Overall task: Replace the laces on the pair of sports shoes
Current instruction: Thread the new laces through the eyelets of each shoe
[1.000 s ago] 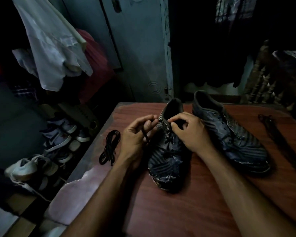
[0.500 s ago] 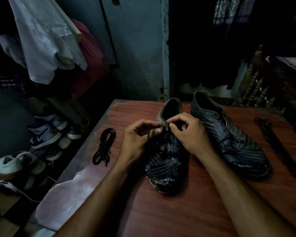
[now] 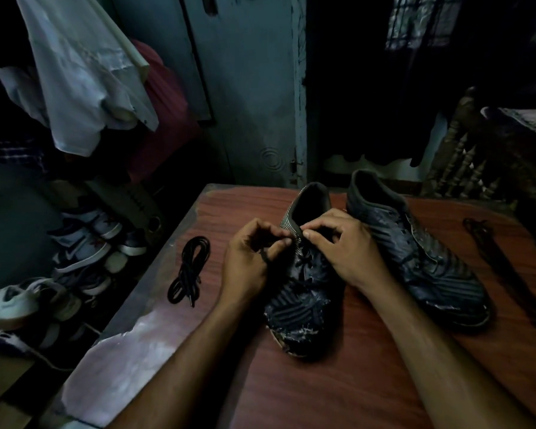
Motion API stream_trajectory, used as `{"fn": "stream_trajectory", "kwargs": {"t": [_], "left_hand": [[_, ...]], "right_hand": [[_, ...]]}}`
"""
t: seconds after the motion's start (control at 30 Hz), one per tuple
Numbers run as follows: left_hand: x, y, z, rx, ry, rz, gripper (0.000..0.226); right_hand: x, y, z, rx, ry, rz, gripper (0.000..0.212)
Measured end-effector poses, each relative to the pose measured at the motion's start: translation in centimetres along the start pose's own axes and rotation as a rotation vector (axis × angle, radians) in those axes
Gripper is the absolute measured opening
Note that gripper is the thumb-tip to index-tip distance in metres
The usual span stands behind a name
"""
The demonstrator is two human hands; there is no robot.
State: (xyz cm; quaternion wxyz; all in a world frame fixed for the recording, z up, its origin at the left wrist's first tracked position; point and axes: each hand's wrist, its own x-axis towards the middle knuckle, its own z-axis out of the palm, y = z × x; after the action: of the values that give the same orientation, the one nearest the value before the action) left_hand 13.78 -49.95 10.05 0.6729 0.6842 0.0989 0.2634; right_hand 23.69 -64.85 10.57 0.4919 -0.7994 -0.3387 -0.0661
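Two dark striped sports shoes stand on a reddish wooden table [image 3: 338, 388], toes toward me. Over the left shoe [image 3: 300, 301], my left hand [image 3: 248, 258] pinches the end of its black lace [image 3: 265, 253] beside the top eyelets. My right hand [image 3: 344, 246] pinches the shoe's collar edge at the top of the tongue. Black lacing [image 3: 304, 264] crosses the eyelets below my fingers. The right shoe [image 3: 415, 255] sits untouched beside it. A coiled black lace [image 3: 188, 269] lies on the table to the left. Another dark lace [image 3: 489, 252] lies stretched at the right.
The table's left front corner has a pale worn patch [image 3: 121, 363]. Several shoes [image 3: 84, 246] are stacked on the floor at the left. Clothes [image 3: 84, 72] hang above them. A grey door [image 3: 248, 88] stands behind the table, and carved wooden furniture [image 3: 477, 162] at the right.
My left hand has moved in toward the shoe's top eyelets with the lace end. The right hand stays on the collar. The camera view has shifted slightly.
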Motion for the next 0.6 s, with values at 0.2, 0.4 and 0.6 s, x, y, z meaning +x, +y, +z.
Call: {"fn": "stream_trajectory", "kwargs": {"t": [0.2,0.4,0.6], "left_hand": [[-0.4,0.5,0.1,0.193,-0.002,0.076,0.037],[-0.7,0.6,0.2,0.203,-0.022,0.069,0.043],[-0.6,0.8,0.2,0.240,-0.011,0.097,0.042]], "right_hand": [[0.0,-0.6,0.1,-0.012,-0.048,-0.001,0.019],[-0.1,-1.1,-0.2,0.019,-0.057,0.011,0.016],[-0.2,-1.3,0.0,0.021,-0.046,0.019,0.010]]}}
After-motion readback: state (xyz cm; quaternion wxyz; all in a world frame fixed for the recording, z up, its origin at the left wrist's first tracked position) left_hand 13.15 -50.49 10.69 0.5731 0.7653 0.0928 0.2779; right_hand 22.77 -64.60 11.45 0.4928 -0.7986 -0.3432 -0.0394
